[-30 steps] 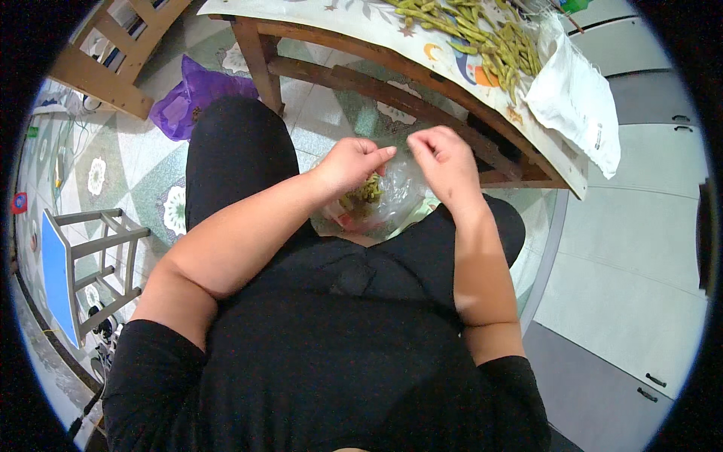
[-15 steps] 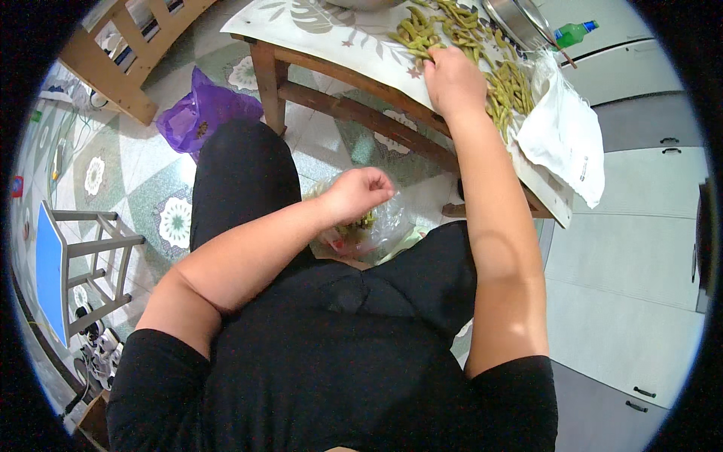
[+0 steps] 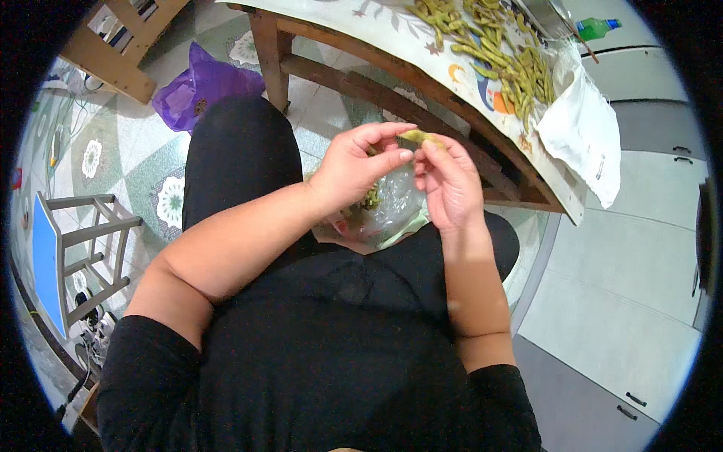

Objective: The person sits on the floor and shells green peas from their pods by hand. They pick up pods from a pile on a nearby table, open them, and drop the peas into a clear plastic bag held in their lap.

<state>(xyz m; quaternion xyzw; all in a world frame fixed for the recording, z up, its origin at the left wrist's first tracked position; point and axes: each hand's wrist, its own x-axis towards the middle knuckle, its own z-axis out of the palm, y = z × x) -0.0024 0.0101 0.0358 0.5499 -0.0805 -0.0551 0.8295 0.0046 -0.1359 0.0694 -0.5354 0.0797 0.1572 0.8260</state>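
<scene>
Right hand [image 3: 452, 181] pinches a pod [image 3: 416, 137]; can't tell if left hand [image 3: 352, 163] does. Purple bag [image 3: 203, 81] at ten o'clock, tabletop [image 3: 418, 54] at one.

This looks like a home, most likely its kitchen or eating area. Patterned tiles [image 3: 92, 158] cover the floor, and pale cabinets [image 3: 602, 248] with dark handles line the right. A wooden table [image 3: 269, 64] wears a printed cloth [image 3: 376, 22] strewn with green pods [image 3: 520, 71], a metal pan [image 3: 544, 16] beside them. Shoes [image 3: 96, 331] sit near a blue-topped stool [image 3: 47, 264].
</scene>
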